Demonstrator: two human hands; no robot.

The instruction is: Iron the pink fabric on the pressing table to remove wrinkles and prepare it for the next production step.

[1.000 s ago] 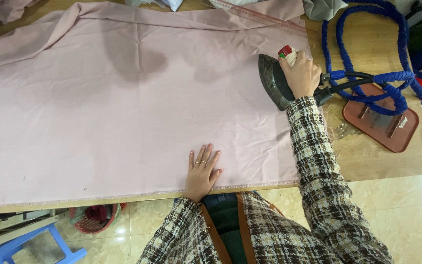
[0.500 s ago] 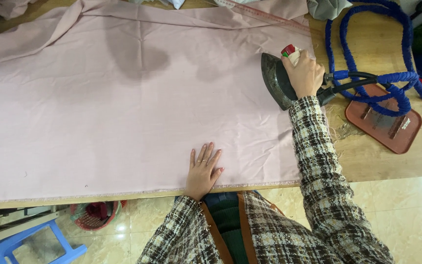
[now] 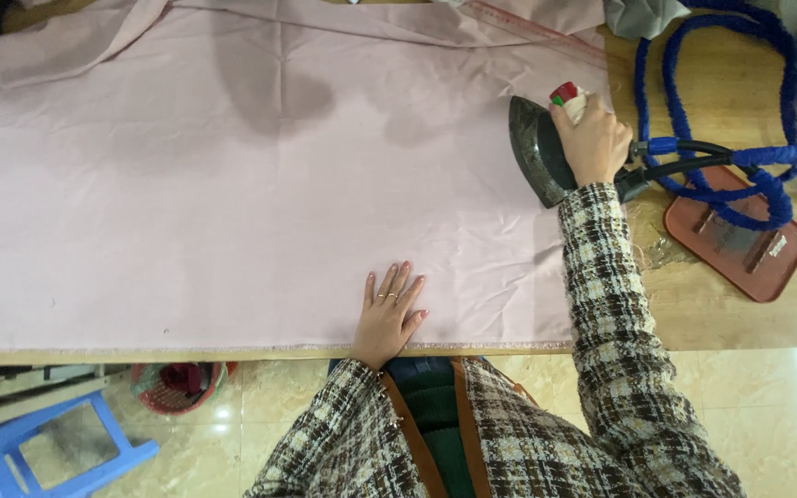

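Right hand (image 3: 594, 140) closed around handle of iron (image 3: 535, 149), sole down on right edge of pink cloth (image 3: 232, 203) spread across worktop (image 3: 694, 314); left hand (image 3: 389, 309) open, flat on cloth near front edge. Risk, judged: scorching if iron rests in one spot; fresh creases by left hand pressed in; blue cord (image 3: 694, 120) looped beside iron could snag or drag. Red iron rest (image 3: 740, 235) near, grey cloth (image 3: 638, 14) at far edge; blue stool (image 3: 57, 452) and basket (image 3: 177, 383) below.

Reddish-brown rest pad (image 3: 740, 242) on wooden worktop (image 3: 721, 323), right side. Blue plastic stool (image 3: 57, 452) and red basket (image 3: 177, 385) on tiled floor (image 3: 786, 406) below.
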